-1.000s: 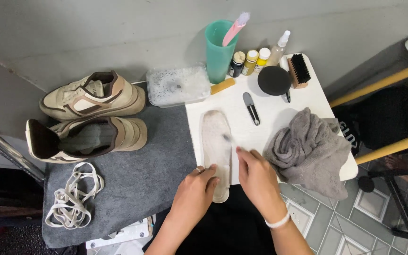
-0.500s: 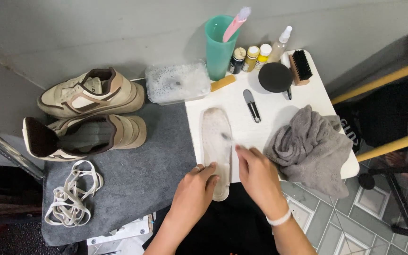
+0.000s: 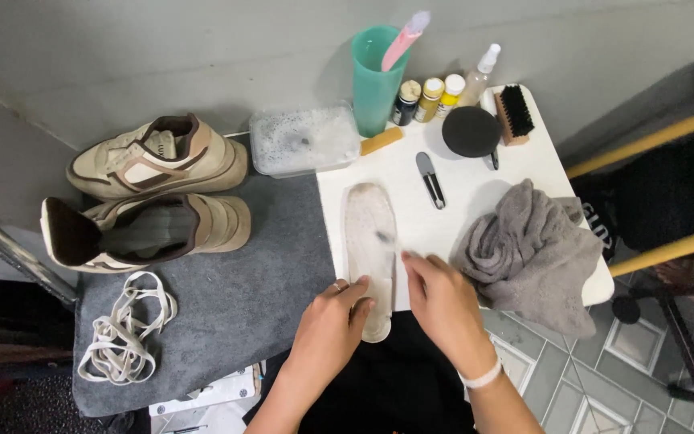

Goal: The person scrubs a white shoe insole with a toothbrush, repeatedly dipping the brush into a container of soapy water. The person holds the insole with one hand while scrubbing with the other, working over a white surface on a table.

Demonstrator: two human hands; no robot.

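White insole (image 3: 369, 241) lies at the desk's (image 3: 467, 185) front edge; left hand (image 3: 332, 321) presses its heel flat, fingers open; right hand (image 3: 439, 293) grips a small brush (image 3: 387, 238) on it.

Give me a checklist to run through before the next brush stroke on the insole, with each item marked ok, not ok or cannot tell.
1. Insole lies flat on the white table: ok.
2. Left hand pins the insole's near end: ok, fingers rest on it.
3. Right hand grips a small brush, its head over the insole: ok, though blurred.
4. Soapy water tub at the table's far left edge: ok, foam shows.
5. Grey cloth beside the right hand: ok.
6. Insole clean yet: cannot tell.
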